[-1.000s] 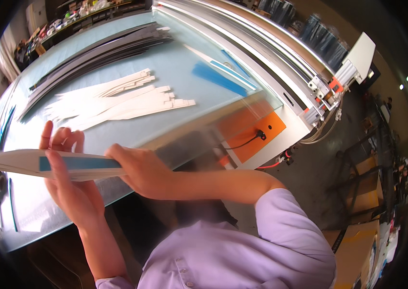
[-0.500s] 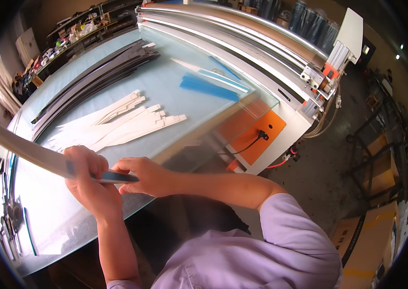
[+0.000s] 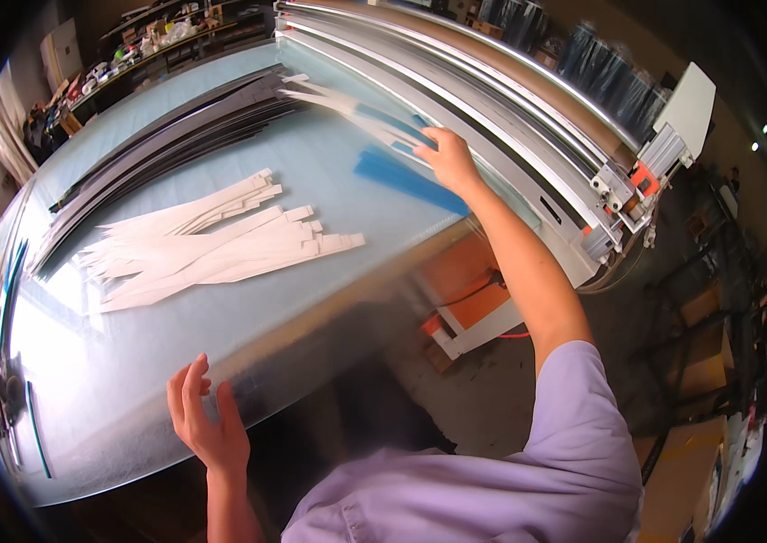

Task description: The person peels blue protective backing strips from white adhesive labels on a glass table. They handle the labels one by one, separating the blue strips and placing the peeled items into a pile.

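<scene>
one set of narrow white strips [image 3: 343,106] with blue sections, thin and flat, fanned at the far end; on the table's far right part, beside the long metal rails [image 3: 483,113]. one right hand [image 3: 449,163], at the near end of the set, fingers touching it; cannot tell whether they grip or have let go. one left hand [image 3: 209,433], free of any thing, fingers loosely curled and apart, near the table's front edge. hidden: near ends of the set, behind the right hand. hard to make out: dark tools [image 3: 10,389] at the left rim. one pale, glossy table [image 3: 130,380], bearing blue strips [image 3: 406,184], a pile of plain white strips [image 3: 220,256] and a bundle of dark strips [image 3: 175,136]. room: cluttered shelf [image 3: 143,59], dark rolls [image 3: 605,77], cardboard boxes [image 3: 686,471], partly cut off.
</scene>
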### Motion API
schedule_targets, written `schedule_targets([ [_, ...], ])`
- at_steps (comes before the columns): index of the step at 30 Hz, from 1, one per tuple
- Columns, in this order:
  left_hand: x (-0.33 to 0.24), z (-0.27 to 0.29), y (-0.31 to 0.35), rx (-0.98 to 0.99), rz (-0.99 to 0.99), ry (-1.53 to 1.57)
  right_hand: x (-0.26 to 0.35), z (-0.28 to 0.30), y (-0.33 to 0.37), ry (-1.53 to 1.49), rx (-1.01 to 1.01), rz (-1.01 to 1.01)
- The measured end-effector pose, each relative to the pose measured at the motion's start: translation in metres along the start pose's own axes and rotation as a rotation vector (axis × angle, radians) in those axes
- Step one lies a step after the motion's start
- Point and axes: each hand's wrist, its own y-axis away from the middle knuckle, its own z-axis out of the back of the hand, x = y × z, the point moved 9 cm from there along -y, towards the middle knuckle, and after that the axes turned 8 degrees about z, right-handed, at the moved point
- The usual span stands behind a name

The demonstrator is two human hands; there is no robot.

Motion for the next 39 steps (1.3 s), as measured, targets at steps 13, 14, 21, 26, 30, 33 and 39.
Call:
schedule_targets([
  [13,0.003,-0.013,0.0,0.071,0.021,-0.196,-0.087,-0.011,0.019,0.613,0.399,-0.307],
  [14,0.003,-0.011,-0.001,0.067,0.021,-0.198,-0.09,-0.015,0.016,0.577,0.459,-0.359],
  [21,0.001,-0.01,-0.001,0.038,0.013,-0.148,-0.11,-0.014,0.011,0.345,0.375,-0.327],
  [26,-0.001,-0.01,-0.003,0.046,0.01,-0.123,-0.068,0.005,0.008,-0.1,0.445,-0.417],
  [30,0.007,-0.004,-0.007,0.094,0.068,-0.026,0.032,0.018,0.002,-0.401,0.319,-0.359],
  [33,0.027,-0.025,-0.027,0.246,0.326,0.465,0.133,0.006,0.039,-0.784,0.349,-0.278],
  [39,-0.024,0.02,-0.14,0.139,0.24,1.247,0.312,-0.081,0.111,-1.247,0.584,-0.182],
])
